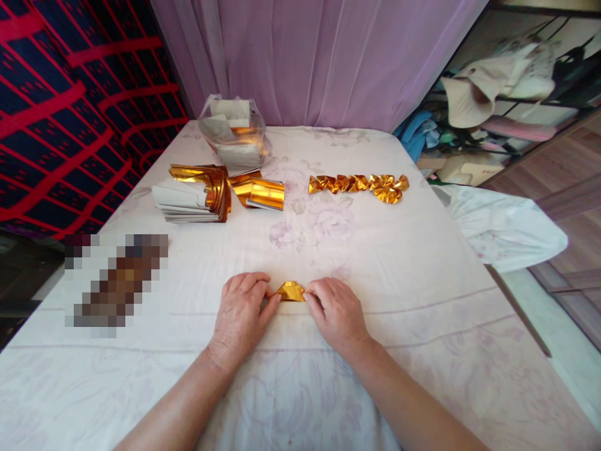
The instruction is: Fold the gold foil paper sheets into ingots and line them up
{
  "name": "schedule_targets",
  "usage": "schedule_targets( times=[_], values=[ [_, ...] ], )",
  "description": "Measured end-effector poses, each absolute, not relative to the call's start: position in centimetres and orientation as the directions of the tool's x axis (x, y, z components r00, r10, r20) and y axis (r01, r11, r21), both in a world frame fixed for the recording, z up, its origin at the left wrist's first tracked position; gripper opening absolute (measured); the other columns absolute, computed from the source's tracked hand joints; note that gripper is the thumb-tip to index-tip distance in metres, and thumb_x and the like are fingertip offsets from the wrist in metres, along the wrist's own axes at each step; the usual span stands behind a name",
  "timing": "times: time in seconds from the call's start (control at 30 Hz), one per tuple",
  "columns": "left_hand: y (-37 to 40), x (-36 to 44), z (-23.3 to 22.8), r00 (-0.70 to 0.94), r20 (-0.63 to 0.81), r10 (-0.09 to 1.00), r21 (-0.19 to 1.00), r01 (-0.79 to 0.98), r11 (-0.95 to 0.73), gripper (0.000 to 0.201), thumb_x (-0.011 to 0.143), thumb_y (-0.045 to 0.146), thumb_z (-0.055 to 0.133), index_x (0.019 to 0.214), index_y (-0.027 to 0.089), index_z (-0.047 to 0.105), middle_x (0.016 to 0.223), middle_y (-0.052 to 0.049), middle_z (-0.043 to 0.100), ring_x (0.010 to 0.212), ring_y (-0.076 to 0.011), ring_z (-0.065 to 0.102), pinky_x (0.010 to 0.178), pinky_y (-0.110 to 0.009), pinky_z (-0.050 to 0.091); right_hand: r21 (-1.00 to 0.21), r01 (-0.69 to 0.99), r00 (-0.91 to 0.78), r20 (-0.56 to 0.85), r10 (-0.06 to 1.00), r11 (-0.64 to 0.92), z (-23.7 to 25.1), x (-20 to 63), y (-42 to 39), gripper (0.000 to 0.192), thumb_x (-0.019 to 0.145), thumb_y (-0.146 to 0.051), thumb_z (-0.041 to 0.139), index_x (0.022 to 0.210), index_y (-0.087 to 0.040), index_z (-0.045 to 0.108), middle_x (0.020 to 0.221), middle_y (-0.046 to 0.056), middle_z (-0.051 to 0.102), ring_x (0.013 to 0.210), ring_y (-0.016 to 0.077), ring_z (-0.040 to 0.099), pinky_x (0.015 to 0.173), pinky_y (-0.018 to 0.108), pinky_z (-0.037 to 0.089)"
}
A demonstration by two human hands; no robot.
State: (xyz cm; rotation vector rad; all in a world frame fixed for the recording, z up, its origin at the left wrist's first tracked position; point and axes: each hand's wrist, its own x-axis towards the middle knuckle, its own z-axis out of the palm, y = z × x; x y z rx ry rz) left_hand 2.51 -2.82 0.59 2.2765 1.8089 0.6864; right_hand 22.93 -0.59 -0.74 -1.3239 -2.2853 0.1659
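Both hands [288,313] apparently pinching folded gold foil piece [291,292], tablecloth [375,263]

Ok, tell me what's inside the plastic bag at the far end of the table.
The plastic bag holds white paper pieces and some gold foil. Its crinkled sides blur the rest, so how many are inside, or what lies at the bottom, cannot be told.

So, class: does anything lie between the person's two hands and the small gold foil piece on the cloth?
Nothing visible does. The left hand and right hand both touch the gold foil piece at its ends, pinning it on the tablecloth. The row of folded gold pieces lies farther away.
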Motion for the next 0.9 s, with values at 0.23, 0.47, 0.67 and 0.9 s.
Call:
schedule_targets(
  times=[0.23, 0.47, 0.67, 0.9],
  values=[
    [-2.85, 2.47, 0.50, 0.165, 0.246, 0.955, 0.390, 0.885, -0.253, 0.006, 0.090, 0.024, 0.061, 0.088, 0.019, 0.064, 0.105, -0.007, 0.066, 0.097, -0.0242, 0.058, 0.088, -0.042, 0.043, -0.330, 0.791, -0.418, 0.325, 0.849, 0.516, -0.57, 22.91, -0.60, 0.021, 0.097, -0.022, 0.047, 0.082, -0.020, 0.061, 0.076, 0.003, 0.060, 0.074, 0.0177, 0.054, 0.071, 0.030, 0.036],
    [-3.06, 2.43, 0.29, 0.312, 0.315, 0.896, 0.289, 0.868, -0.404, 0.041, 0.088, 0.008, 0.054, 0.116, 0.035, 0.068, 0.116, -0.007, 0.062, 0.104, -0.0262, 0.056, 0.091, -0.048, 0.042, -0.302, 0.813, -0.408, 0.316, 0.856, 0.499, -0.36, 22.64, -0.49, 0.020, 0.095, -0.024, 0.048, 0.080, -0.020, 0.061, 0.074, 0.003, 0.058, 0.073, 0.0177, 0.053, 0.069, 0.030, 0.035],
    [-3.09, 2.47, 0.19, 0.308, 0.295, 0.904, 0.287, 0.874, -0.392, 0.043, 0.087, 0.007, 0.055, 0.118, 0.034, 0.069, 0.120, -0.008, 0.061, 0.107, -0.0272, 0.055, 0.095, -0.049, 0.042, -0.292, 0.799, -0.419, 0.357, 0.835, 0.525, -0.45, 22.70, -0.66, 0.018, 0.096, -0.023, 0.050, 0.089, -0.020, 0.066, 0.078, 0.004, 0.061, 0.075, 0.0175, 0.055, 0.069, 0.030, 0.037],
    [-2.94, 2.22, 0.37, 0.272, 0.261, 0.926, 0.359, 0.864, -0.354, 0.038, 0.090, 0.013, 0.055, 0.116, 0.035, 0.070, 0.126, -0.007, 0.058, 0.117, -0.0283, 0.051, 0.100, -0.052, 0.039, -0.195, 0.718, -0.537, 0.457, 0.710, 0.669, -0.55, 23.10, -0.82, 0.022, 0.092, -0.013, 0.055, 0.102, -0.024, 0.071, 0.085, 0.003, 0.064, 0.075, 0.0161, 0.054, 0.068, 0.029, 0.040]
  ],
)
